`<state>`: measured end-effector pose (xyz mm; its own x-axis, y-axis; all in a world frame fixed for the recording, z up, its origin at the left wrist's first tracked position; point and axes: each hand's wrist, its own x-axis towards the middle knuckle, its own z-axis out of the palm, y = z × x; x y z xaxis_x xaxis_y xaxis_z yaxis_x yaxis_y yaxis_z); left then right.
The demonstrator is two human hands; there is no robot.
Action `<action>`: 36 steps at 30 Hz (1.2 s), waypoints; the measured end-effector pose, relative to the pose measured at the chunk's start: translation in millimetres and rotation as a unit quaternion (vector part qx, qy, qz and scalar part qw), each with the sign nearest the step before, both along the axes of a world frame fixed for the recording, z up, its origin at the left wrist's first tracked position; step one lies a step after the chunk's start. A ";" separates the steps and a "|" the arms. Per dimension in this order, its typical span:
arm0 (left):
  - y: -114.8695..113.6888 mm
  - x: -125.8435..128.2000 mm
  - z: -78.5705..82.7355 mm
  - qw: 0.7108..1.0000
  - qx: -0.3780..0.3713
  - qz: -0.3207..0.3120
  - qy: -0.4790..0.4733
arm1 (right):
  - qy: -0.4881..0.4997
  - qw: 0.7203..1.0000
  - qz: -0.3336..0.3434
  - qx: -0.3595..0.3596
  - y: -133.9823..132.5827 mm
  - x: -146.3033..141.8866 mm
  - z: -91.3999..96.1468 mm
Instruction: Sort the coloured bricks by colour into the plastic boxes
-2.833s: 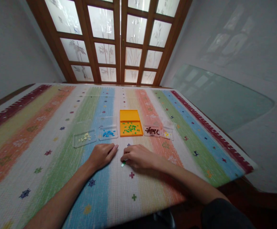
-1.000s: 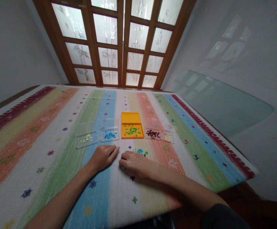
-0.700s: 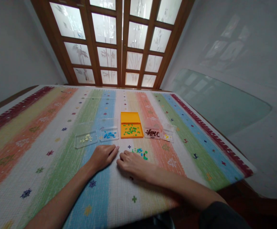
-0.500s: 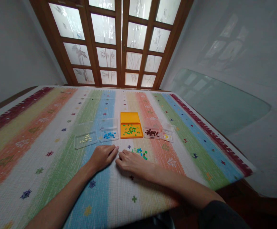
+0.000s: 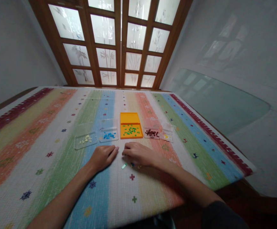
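My left hand [image 5: 104, 156] rests on the striped tablecloth [image 5: 119, 197], its fingers curled together and the thumb alongside. What it may hold is hidden. My right hand [image 5: 138, 153] is just to its right, with the fingers drawn into a pinch low over the cloth; anything in the fingertips is too small to make out. A small pale green building brick [image 5: 124, 166] lies on the cloth below the right fingertips. Beside it, a small dark blue spot [image 5: 132, 164] shows at the underside of the right hand. The hands are apart.
Beyond the hands stands an open orange case [image 5: 130, 118] with green bricks. Left of it are clear boxes of blue bricks [image 5: 109, 135] and cream bricks [image 5: 86, 139]. On its right are boxes of dark brown bricks [image 5: 152, 133] and yellow and white pieces [image 5: 167, 137].
My right hand has moved slightly right and away from me, now covering the loose green and blue bricks. The pale green brick has come into view. My left hand has stayed put.
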<state>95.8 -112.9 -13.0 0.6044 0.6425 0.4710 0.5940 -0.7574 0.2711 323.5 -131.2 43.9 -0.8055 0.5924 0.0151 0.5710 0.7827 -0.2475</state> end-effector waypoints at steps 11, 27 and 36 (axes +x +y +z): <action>0.3 -0.2 1.1 1.000 -0.009 -0.005 -0.005 | 0.186 0.948 -0.258 0.024 51.3 122.4 14.9; -0.5 -1.4 4.1 0.999 -0.034 0.001 -0.002 | 0.106 0.960 -0.260 -0.011 54.5 115.8 -16.5; -0.5 -1.4 2.9 0.999 -0.044 0.008 0.005 | 0.111 0.962 -0.250 -0.026 59.0 109.2 -20.5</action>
